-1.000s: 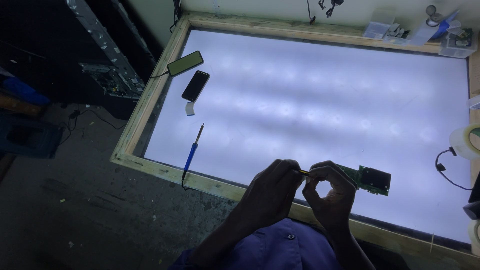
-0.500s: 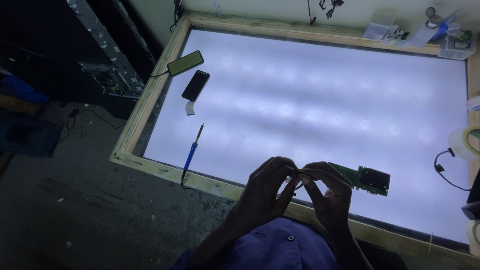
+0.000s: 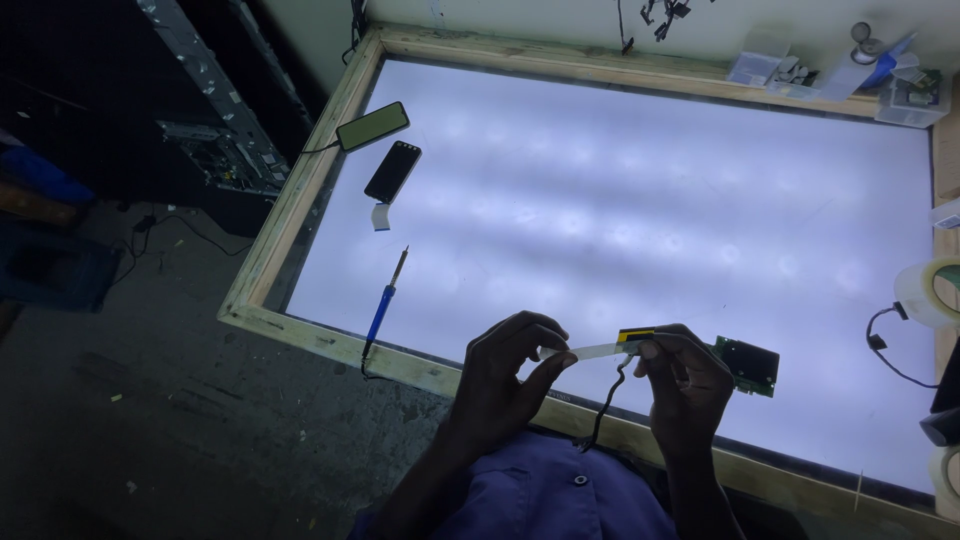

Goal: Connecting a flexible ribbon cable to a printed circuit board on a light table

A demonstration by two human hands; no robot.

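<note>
While hands [image 3: 600, 375] pinch ribbon cable [image 3: 590, 349] (taut).

Colours and patterns at the lit surface

Surface [image 3: 620, 190]: glowing white, faint round spots in rows; frame [image 3: 300, 190] pale wood. Soldering iron [image 3: 384, 302]: blue handle. Phone [image 3: 392, 171]: black. Circuit board [image 3: 748, 365]: green. Flat cable [image 3: 600, 348]: pale, with yellow-and-black end. Shirt [image 3: 560, 495]: blue, dark buttons. Tape roll [image 3: 925, 293]: off-white.
</note>
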